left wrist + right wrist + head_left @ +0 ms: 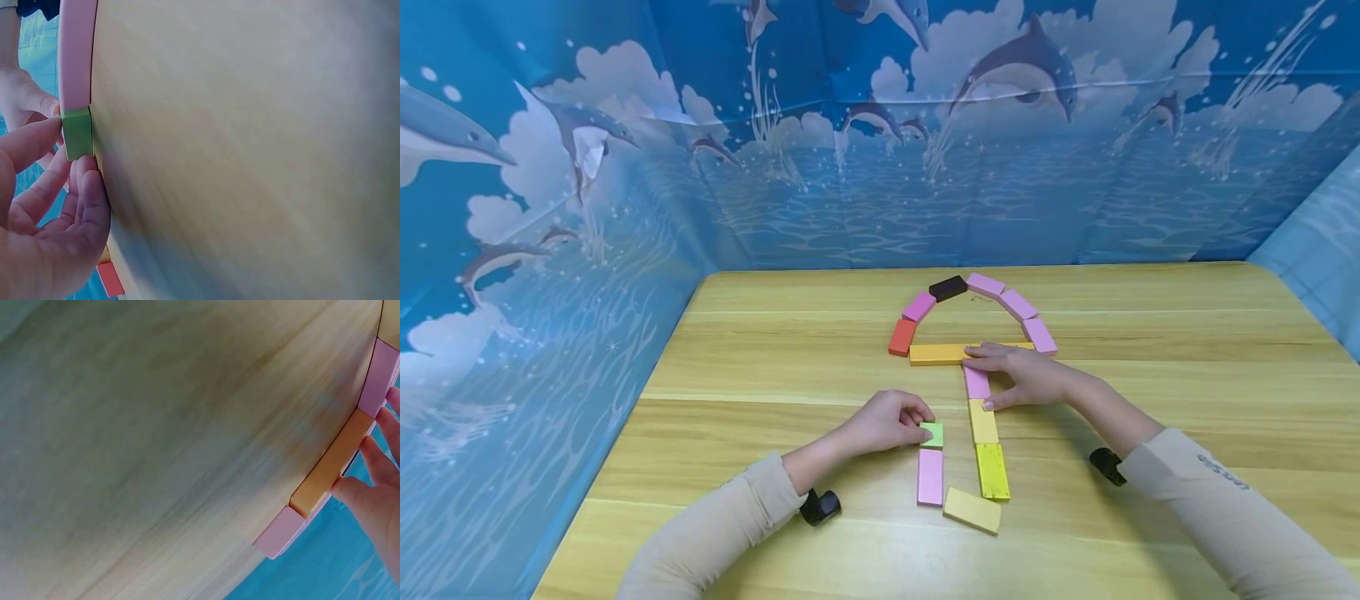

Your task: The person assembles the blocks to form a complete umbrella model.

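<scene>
My left hand (886,422) pinches a small green block (933,434) between thumb and fingers. In the left wrist view the green block (77,134) sits right at the end of a pink block (77,56). My right hand (1028,375) lies over an orange bar (936,355), fingers extended and thumb spread apart. Its fingertips touch the bar (331,465) in the right wrist view. From the bar a column runs toward me: a pink block (976,383), a pale yellow block (982,423) and a bright yellow block (993,472).
A cream block (972,510) lies slanted at the column's near end. Beyond the bar curves an arch with a red block (902,337), a magenta block (919,307), a black block (948,288) and several pink blocks (1017,304). Dolphin-printed cloth (865,200) hangs around the wooden table (760,333).
</scene>
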`<state>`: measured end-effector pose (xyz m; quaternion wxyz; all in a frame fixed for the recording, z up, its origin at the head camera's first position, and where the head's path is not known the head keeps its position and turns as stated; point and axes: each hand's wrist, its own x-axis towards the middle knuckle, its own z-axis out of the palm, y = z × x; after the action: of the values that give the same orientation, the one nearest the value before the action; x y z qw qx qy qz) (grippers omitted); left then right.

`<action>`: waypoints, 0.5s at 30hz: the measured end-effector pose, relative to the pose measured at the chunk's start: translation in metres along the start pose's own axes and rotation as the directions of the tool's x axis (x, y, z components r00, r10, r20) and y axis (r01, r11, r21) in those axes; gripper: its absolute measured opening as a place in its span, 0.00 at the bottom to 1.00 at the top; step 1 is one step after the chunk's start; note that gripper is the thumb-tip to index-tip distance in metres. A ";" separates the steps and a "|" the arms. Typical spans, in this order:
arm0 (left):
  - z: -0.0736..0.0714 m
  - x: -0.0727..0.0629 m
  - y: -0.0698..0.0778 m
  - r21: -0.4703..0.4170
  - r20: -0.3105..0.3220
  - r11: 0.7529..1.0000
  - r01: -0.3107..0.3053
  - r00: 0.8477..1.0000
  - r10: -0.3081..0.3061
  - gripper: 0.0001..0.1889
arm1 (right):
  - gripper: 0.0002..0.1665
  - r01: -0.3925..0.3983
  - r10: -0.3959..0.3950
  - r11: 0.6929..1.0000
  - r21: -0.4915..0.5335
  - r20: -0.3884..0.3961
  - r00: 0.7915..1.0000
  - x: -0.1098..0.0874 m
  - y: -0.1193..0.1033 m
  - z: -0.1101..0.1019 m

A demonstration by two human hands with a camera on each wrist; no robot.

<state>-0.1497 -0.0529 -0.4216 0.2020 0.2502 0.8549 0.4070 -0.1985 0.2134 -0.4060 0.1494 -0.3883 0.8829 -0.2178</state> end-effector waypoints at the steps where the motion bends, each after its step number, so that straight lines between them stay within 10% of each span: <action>1: 0.000 0.000 0.000 0.000 0.000 1.000 0.003 1.000 -0.003 0.07 | 0.41 -0.001 0.001 1.000 -0.002 0.002 1.000 0.000 0.000 0.000; 15: -0.001 -0.004 -0.002 -0.004 0.002 1.000 -0.004 1.000 0.004 0.07 | 0.41 -0.024 0.024 1.000 -0.011 0.027 0.999 0.001 -0.003 -0.003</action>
<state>-0.1474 -0.0566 -0.4220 0.2025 0.2521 0.8533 0.4090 -0.1988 0.2123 -0.4020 0.1617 -0.3813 0.8865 -0.2061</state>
